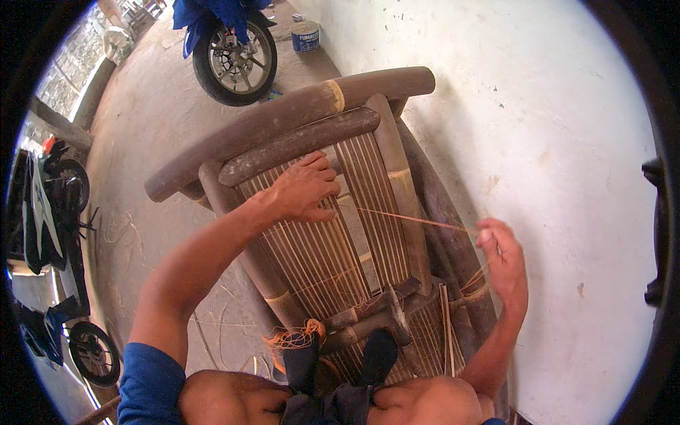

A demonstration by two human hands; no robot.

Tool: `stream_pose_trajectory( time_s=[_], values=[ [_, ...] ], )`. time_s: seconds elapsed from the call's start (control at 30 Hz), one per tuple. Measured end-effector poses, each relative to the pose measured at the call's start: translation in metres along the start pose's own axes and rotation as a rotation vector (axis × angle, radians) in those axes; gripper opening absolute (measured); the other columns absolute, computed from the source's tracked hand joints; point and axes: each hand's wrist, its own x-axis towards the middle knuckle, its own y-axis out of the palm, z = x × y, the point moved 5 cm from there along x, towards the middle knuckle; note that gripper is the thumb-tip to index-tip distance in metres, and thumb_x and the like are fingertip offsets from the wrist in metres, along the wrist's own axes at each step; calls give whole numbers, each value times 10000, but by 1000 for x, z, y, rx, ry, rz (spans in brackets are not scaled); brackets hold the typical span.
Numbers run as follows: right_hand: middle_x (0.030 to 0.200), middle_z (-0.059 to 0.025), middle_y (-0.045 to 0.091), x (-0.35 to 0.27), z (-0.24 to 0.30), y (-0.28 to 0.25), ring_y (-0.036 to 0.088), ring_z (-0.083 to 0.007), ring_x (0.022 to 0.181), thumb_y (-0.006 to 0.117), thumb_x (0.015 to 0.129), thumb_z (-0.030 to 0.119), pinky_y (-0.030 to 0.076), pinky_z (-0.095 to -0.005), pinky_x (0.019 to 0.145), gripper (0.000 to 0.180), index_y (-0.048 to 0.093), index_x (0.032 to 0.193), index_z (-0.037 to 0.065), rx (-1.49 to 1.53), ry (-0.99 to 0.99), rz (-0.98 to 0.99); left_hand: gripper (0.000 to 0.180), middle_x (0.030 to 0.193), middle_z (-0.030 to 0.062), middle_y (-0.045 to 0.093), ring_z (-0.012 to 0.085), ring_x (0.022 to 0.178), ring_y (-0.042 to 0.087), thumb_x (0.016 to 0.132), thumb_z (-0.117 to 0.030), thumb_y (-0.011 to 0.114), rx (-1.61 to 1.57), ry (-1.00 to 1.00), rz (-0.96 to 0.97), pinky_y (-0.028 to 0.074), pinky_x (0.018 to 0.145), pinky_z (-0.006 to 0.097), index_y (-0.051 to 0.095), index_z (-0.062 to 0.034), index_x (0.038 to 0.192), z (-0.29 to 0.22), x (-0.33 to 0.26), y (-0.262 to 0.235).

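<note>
A brown bamboo chair (283, 117) lies in front of me, with thin bamboo slats (312, 258) running lengthwise in two groups and a gap between them. My left hand (306, 188) is closed, its fingers curled over the slats beside the gap; the fingertips are partly hidden. Out to the right, my right hand (503, 262) is closed in a pinch on a thin rattan-like strand (425, 221). The strand runs taut from the right slat group to that hand, and its loose tail hangs below toward the chair's side pole.
An orange fibre bundle (306, 335) lies by my foot, near a flat blade-like piece (398, 312) on the lower rail. Loose slats (448, 329) lean at right. A white wall (567, 177) borders the right side. A motorcycle wheel (237, 60) and bucket (305, 37) stand beyond; another motorbike (60, 234) stands left.
</note>
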Motion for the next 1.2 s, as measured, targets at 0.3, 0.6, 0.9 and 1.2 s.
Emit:
stream_pose_trajectory(
  time_s=[0.3,0.6,0.9,1.2],
  values=[
    [1470,-206,543,-13,21,65,486,-385,1394,690,933,142,376,-493,1196,524,602,1443,60,-297,-457,204,218,718,185,654,394,761,626,903,-207,675,-98,-201,-129,477,996,487,704,-34,774,12,13,5],
    [771,-46,675,39,40,256,598,-150,563,591,1074,290,469,-316,500,527,478,1512,20,1144,312,500,279,729,160,663,359,796,666,935,-276,618,-133,-186,16,472,953,523,668,-92,731,14,20,12],
    [730,19,559,67,85,305,513,-102,570,511,1108,263,383,-283,504,173,573,999,145,1861,350,394,483,786,153,731,366,923,682,1043,-411,475,310,-298,383,389,1073,520,791,-118,826,-10,30,25],
    [703,18,550,66,76,301,492,-97,529,491,1102,247,395,-278,499,182,586,1009,122,1823,444,547,421,821,108,754,359,951,679,1045,-402,478,248,-294,326,346,1129,581,799,-182,882,-9,27,27]
  ],
)
